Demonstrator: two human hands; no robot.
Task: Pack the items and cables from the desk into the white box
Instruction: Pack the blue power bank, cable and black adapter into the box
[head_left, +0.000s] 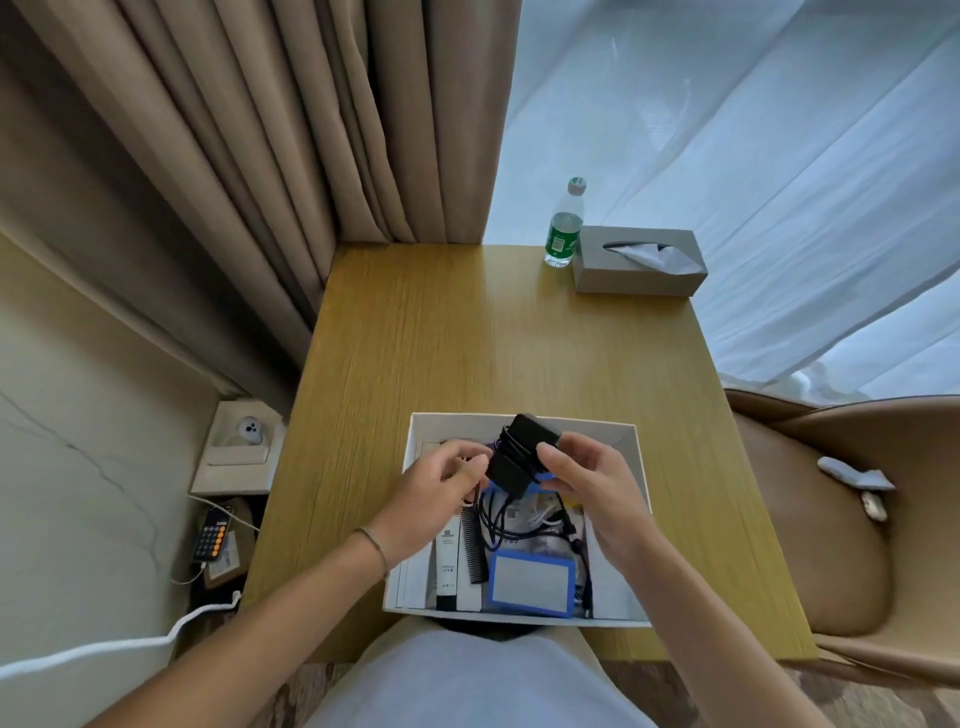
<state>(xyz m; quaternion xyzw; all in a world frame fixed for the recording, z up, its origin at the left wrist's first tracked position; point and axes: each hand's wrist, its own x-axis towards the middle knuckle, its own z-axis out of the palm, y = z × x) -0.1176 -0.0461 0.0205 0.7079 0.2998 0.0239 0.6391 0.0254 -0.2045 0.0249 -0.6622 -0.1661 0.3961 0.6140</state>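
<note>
The white box (519, 420) stands open at the near edge of the wooden desk (493, 338). Above it my right hand (587, 483) grips a black power adapter (514, 457) that has its black cable wound round it. My left hand (441, 486) pinches the cable at the adapter's left side. Loose black cable (493, 514) hangs from the adapter into the box. Inside lie a blue-framed grey device (530, 582), a black comb (475, 551), a black and white tube (448, 561) and more cables.
A green-labelled water bottle (565, 228) and a grey tissue box (640, 262) stand at the desk's far right corner. A tan chair (831, 519) is to the right with small items on its seat. Curtains hang behind. Left of the desk are a socket (244, 431) and a phone (212, 535) on the floor.
</note>
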